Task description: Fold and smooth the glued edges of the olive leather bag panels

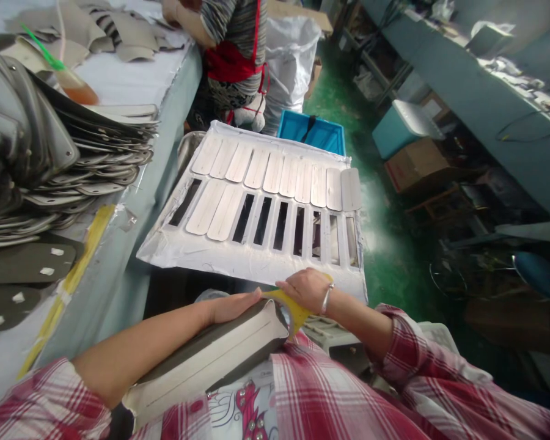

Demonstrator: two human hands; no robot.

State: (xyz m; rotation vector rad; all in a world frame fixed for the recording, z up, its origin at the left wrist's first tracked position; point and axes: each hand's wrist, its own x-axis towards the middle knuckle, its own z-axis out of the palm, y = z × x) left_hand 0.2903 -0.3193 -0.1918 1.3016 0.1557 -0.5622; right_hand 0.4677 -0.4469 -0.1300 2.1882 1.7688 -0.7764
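A long bundle of pale strips [211,360] with dark sides leans against my plaid shirt, a thin line along its top face. My left hand [236,307] holds it from the far side, forearm along its length and fingers stretched toward its right end. My right hand [306,289], wearing a silver bracelet, has its fingers closed around a bent yellow piece [297,315] at that end of the bundle. Just beyond is a white slotted rack [211,253]. Pale rounded strips [256,168] cover its back row, and two more lie at the front left.
Stacked grey curved pieces [96,159] crowd the left table [158,116], near a bottle with orange liquid [80,91]. A person in a red apron [231,64] stands behind the rack. A blue crate [311,131], white sack [288,61] and cardboard box [417,165] sit farther back.
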